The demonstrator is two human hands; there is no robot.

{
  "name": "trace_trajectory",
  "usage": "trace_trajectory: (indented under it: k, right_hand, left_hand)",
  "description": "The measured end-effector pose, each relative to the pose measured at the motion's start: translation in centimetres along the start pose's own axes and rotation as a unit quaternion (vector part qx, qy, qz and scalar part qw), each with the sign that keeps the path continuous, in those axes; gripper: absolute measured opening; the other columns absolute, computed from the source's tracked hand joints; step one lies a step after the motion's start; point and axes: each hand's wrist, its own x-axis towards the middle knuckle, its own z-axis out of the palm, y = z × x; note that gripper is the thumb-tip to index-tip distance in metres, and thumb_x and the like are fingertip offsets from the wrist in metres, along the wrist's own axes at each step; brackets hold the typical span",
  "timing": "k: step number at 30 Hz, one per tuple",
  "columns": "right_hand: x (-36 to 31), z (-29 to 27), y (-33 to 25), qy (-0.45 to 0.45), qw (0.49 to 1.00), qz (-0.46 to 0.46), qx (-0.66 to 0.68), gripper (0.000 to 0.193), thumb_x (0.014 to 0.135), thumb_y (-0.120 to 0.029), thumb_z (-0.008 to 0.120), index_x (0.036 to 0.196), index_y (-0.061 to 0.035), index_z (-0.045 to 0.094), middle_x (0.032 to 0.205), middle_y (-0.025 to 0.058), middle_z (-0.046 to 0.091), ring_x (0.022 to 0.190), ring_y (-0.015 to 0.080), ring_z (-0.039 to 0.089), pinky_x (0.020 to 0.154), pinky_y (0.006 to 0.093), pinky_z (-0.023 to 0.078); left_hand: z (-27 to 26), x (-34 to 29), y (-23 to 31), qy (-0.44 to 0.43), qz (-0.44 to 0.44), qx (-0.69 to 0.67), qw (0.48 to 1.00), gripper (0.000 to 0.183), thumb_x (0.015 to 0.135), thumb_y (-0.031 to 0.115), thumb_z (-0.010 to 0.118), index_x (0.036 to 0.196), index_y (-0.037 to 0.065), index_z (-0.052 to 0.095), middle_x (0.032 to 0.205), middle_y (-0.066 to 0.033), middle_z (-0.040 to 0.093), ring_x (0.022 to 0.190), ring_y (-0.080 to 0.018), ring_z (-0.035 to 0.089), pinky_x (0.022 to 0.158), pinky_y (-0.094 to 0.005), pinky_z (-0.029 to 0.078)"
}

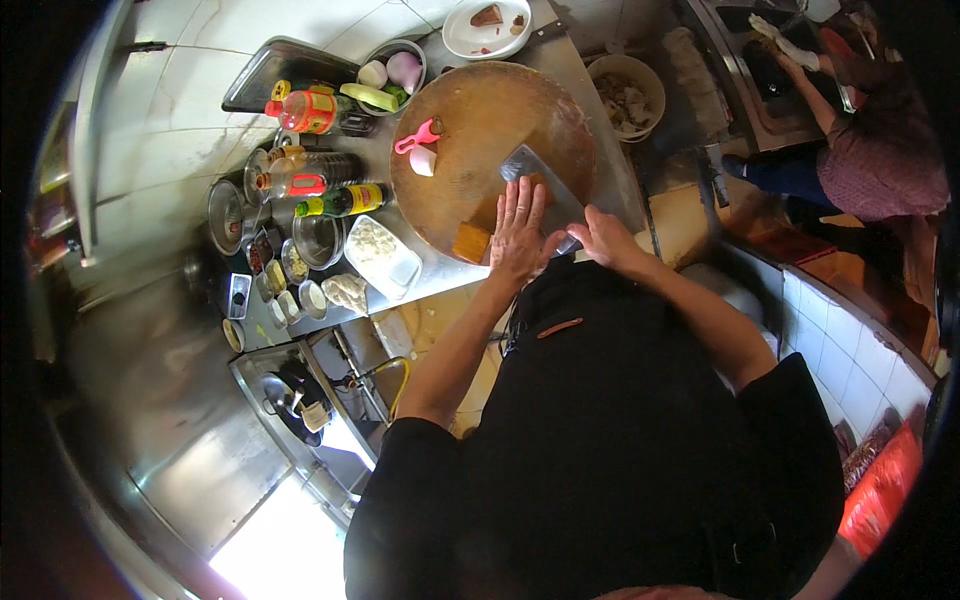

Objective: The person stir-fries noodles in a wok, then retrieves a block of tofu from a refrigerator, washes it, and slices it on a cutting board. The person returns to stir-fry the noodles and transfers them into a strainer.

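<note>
On a big round wooden chopping board (470, 100), my right hand (606, 240) is closed round the handle of a cleaver (555, 185), whose broad blade slants away to the upper left. My left hand (515, 235) lies flat with fingers stretched out, close against the blade's left side. Whatever may be beneath its palm is hidden. Just left of that hand sits an orange-brown block of food (471, 243) near the board's front edge. Farther off on the board are a pink peeler (420, 135) and a white chunk of vegetable (422, 161).
Sauce bottles (345, 201), a white tub (395, 270) and several small seasoning bowls (312, 297) crowd the counter's left. A vegetable bowl (420, 65) and white basin (465, 45) stand behind the board. Right are a bucket (655, 95) and another person (880, 165) at a sink.
</note>
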Motion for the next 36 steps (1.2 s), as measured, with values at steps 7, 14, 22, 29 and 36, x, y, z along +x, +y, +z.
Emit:
trace_trajectory:
  k: [7,14,22,29,36]
  right_hand:
    - [-7.8,-11.1,2.2,-0.116,0.993,0.037,-0.001,0.036,0.1,-0.034,0.067,0.106,0.0012,0.061,0.094,0.0263,0.071,0.086,0.042,0.071,0.077,0.0488,0.053]
    - [-6.6,-10.7,-2.6,0.005,0.997,-0.018,-0.069,0.02,0.104,-0.021,0.057,0.106,-0.0031,0.05,0.084,0.0279,0.067,0.078,0.0494,0.066,0.069,0.0573,0.049]
    - [-3.6,-8.2,-7.8,-0.029,0.952,-0.069,-0.297,0.012,0.099,-0.01,0.054,0.108,-0.0027,0.05,0.081,0.0276,0.068,0.082,0.049,0.069,0.07,0.0586,0.054]
    - [-3.2,-7.6,-8.5,-0.073,0.941,-0.104,-0.313,0.016,0.097,-0.004,0.052,0.112,-0.0016,0.049,0.084,0.0263,0.071,0.082,0.0466,0.073,0.073,0.0571,0.057]
    - [-2.8,-7.5,-8.5,-0.122,0.941,-0.073,-0.308,0.017,0.096,-0.002,0.052,0.112,-0.0009,0.047,0.084,0.0267,0.07,0.082,0.0482,0.072,0.073,0.0584,0.056]
  left_hand:
    - [-0.9,1.1,-0.2,0.058,-0.004,0.013,0.998,0.064,0.096,0.034,0.071,0.152,0.008,0.052,0.164,-0.0193,0.041,0.151,-0.0417,0.037,0.126,-0.0533,0.028]
    - [-1.0,0.9,1.4,0.219,-0.129,-0.028,0.967,0.055,0.073,0.02,0.086,0.122,0.01,0.064,0.123,-0.0134,0.061,0.115,-0.037,0.057,0.104,-0.0539,0.046]
    - [-1.2,0.7,-0.2,0.202,-0.033,-0.092,0.975,0.04,0.074,0.009,0.08,0.111,0.005,0.066,0.116,-0.0146,0.063,0.116,-0.0383,0.058,0.1,-0.0466,0.051]
    - [-1.7,0.3,0.0,0.19,-0.046,-0.098,0.976,0.038,0.078,0.008,0.077,0.114,0.003,0.067,0.12,-0.0145,0.063,0.119,-0.0377,0.057,0.103,-0.0457,0.05]
    - [-1.7,-0.1,-0.7,0.184,-0.018,-0.111,0.977,0.033,0.081,0.003,0.072,0.114,0.003,0.065,0.124,-0.0157,0.063,0.119,-0.039,0.057,0.102,-0.0467,0.05]
